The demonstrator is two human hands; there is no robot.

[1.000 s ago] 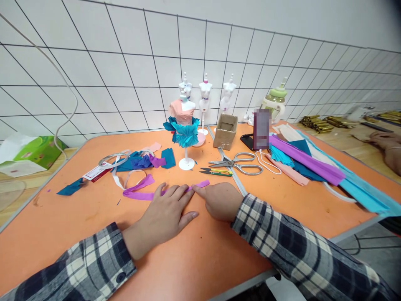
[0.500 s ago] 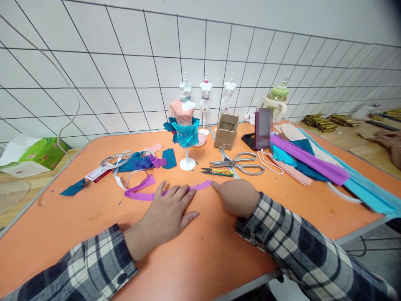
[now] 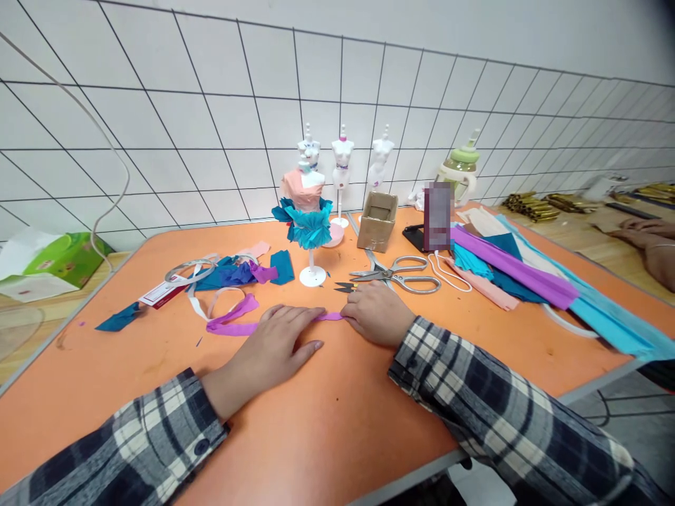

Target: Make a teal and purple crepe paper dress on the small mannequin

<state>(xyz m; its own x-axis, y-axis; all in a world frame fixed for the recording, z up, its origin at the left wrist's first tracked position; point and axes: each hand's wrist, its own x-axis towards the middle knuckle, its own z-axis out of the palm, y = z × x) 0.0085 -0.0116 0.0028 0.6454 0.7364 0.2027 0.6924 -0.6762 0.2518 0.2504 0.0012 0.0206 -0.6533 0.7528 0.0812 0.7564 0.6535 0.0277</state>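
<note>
A narrow purple crepe paper strip [image 3: 232, 329] runs from left to right across the orange table, its left part folded back on itself. My left hand [image 3: 279, 344] lies flat over its middle, fingers stretched out and pressing it down. At the strip's right end, my right hand [image 3: 377, 313] has its fingers curled together on the paper. Behind my right hand the thread snips [image 3: 345, 287] show only their dark blades; the handle is hidden. Just beyond lie large metal scissors [image 3: 403, 274]. A small dress form [image 3: 304, 211] wears a pink paper top and a ruffled teal skirt.
Paper scraps [image 3: 221, 273] and a tape roll [image 3: 190, 268] lie at left. A cardboard box [image 3: 377, 221], a phone on a stand [image 3: 438, 218] and a bottle [image 3: 460, 169] stand at the back. Folded crepe paper [image 3: 527, 270] covers the right side. Another person's hands [image 3: 648, 232] show at far right.
My right hand has shifted slightly left and gone from a pointing finger at the strip's end to curled fingers on it, now covering the snips' handle. My left hand stays on the strip.
</note>
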